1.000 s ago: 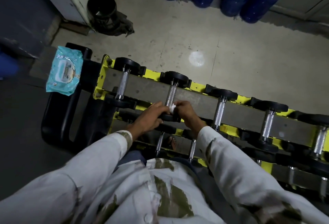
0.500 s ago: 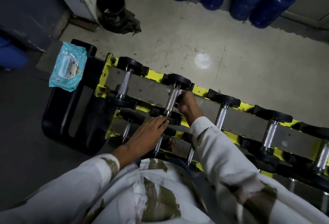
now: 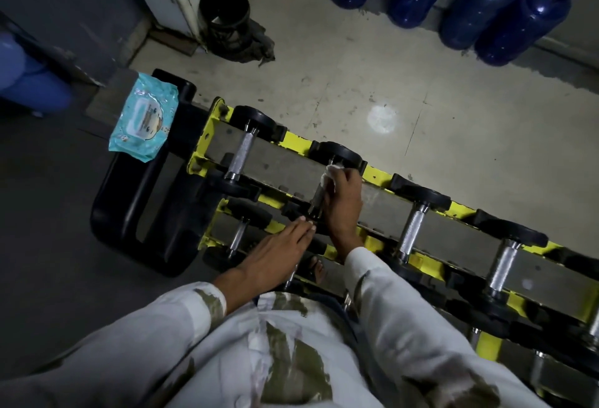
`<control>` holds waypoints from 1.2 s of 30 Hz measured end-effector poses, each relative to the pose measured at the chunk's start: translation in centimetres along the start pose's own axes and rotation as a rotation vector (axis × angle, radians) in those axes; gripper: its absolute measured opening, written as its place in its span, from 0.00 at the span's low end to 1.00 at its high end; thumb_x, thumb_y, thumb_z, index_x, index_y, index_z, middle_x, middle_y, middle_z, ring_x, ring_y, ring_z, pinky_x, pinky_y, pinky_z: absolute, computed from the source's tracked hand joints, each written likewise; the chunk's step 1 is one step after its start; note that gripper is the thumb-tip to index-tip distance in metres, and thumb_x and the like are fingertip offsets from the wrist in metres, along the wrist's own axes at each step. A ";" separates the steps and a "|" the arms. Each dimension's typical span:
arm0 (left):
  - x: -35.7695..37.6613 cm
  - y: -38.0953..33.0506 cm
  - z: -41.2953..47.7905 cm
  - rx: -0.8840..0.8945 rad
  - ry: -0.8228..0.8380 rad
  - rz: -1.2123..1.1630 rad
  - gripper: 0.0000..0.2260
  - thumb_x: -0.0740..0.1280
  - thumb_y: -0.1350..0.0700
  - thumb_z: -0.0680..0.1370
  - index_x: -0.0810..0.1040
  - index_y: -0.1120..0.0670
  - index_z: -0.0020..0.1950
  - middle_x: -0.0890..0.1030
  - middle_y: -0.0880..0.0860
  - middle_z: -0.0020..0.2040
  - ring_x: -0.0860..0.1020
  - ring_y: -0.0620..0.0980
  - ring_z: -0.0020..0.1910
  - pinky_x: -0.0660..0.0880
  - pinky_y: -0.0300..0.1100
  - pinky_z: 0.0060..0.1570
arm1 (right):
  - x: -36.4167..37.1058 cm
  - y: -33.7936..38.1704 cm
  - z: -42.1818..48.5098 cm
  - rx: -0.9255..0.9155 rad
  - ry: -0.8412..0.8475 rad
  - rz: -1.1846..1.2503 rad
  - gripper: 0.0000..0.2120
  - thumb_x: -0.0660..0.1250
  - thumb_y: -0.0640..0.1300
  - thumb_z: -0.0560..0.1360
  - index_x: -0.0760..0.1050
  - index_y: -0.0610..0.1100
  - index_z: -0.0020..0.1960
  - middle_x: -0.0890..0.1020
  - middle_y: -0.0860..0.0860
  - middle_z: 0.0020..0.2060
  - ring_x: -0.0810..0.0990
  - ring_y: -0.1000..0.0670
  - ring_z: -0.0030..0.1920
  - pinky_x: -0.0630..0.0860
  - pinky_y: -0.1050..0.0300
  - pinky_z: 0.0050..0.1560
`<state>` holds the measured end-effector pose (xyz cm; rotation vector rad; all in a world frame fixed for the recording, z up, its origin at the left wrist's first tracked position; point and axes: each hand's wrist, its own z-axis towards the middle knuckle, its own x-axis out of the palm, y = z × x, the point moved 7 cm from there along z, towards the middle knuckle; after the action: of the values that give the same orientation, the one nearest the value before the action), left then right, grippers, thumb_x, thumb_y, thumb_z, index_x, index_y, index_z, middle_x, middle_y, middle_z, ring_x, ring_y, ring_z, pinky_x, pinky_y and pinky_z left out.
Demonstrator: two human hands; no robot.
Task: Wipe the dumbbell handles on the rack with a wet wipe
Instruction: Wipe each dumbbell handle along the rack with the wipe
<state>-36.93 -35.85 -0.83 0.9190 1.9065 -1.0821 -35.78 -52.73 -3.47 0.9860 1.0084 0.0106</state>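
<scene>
A yellow and grey dumbbell rack [image 3: 376, 177] runs from the upper left to the lower right, with several black-ended dumbbells lying across its top shelf. My right hand [image 3: 342, 200] grips the chrome handle of the second dumbbell [image 3: 338, 156] through a white wet wipe [image 3: 330, 174], near the handle's far end. My left hand [image 3: 275, 248] lies flat with straight fingers on that dumbbell's near black end. The first dumbbell [image 3: 241, 154] and the third dumbbell [image 3: 413, 226] lie untouched on either side.
A turquoise pack of wet wipes [image 3: 142, 120] lies on a black frame [image 3: 129, 206] at the rack's left end. Several blue water bottles [image 3: 525, 18] stand along the far wall. A black bin [image 3: 224, 15] stands beside a white door frame. A lower shelf holds more dumbbells.
My right hand slid the wipe along the second dumbbell's handle from its near end to its far end. My left hand let go of the near end and flattened on it.
</scene>
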 end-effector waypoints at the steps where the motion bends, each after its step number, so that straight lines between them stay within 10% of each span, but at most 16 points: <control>1: 0.2 0.0 0.0 -0.003 0.015 -0.002 0.36 0.65 0.67 0.77 0.53 0.61 0.83 0.56 0.57 0.82 0.53 0.56 0.83 0.76 0.47 0.67 | 0.2 -0.2 0.4 -0.121 0.073 -0.163 0.16 0.68 0.41 0.77 0.75 0.45 0.64 0.75 0.47 0.59 0.74 0.48 0.56 0.73 0.57 0.49; 10: 1.3 -0.8 -0.1 -0.062 0.018 0.029 0.35 0.63 0.61 0.80 0.50 0.64 0.83 0.51 0.59 0.83 0.48 0.57 0.83 0.74 0.49 0.69 | 2.1 1.9 4.4 -0.533 0.567 -0.801 0.15 0.64 0.39 0.78 0.72 0.45 0.64 0.77 0.46 0.61 0.82 0.40 0.40 0.73 0.52 0.32; 18: 1.6 -0.6 -0.1 -0.096 -0.093 0.084 0.31 0.67 0.62 0.74 0.66 0.64 0.77 0.68 0.61 0.74 0.73 0.58 0.66 0.76 0.47 0.57 | 7.6 6.3 0.6 -0.583 1.213 -0.942 0.13 0.65 0.44 0.79 0.77 0.41 0.62 0.82 0.44 0.58 0.83 0.40 0.56 0.74 0.51 0.42; 24: 2.0 -1.0 -0.1 -0.110 -0.044 0.159 0.24 0.66 0.61 0.76 0.72 0.62 0.72 0.66 0.60 0.72 0.65 0.60 0.73 0.75 0.55 0.62 | 7.5 4.6 0.6 -0.520 1.136 -0.770 0.10 0.67 0.46 0.78 0.81 0.44 0.56 0.84 0.43 0.51 0.84 0.40 0.51 0.75 0.54 0.43; 29: 2.8 -0.8 -0.1 -0.145 -0.004 0.147 0.34 0.63 0.58 0.81 0.52 0.65 0.82 0.53 0.61 0.83 0.49 0.60 0.83 0.71 0.58 0.70 | 2.0 2.0 -0.6 -0.445 0.840 -0.332 0.07 0.71 0.48 0.76 0.83 0.48 0.52 0.82 0.48 0.51 0.81 0.46 0.49 0.78 0.54 0.43; 36: 3.6 -1.1 0.2 -0.163 0.041 0.138 0.39 0.67 0.55 0.80 0.48 0.66 0.82 0.49 0.62 0.83 0.45 0.60 0.83 0.72 0.56 0.70 | 1.2 -4.7 -4.4 0.308 0.461 0.112 0.04 0.68 0.40 0.76 0.81 0.44 0.47 0.85 0.47 0.42 0.84 0.46 0.43 0.80 0.50 0.43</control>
<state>-39.46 -35.64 -3.59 0.9703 1.9034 -0.8203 -40.13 -51.98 -8.31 1.3579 1.4023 0.1878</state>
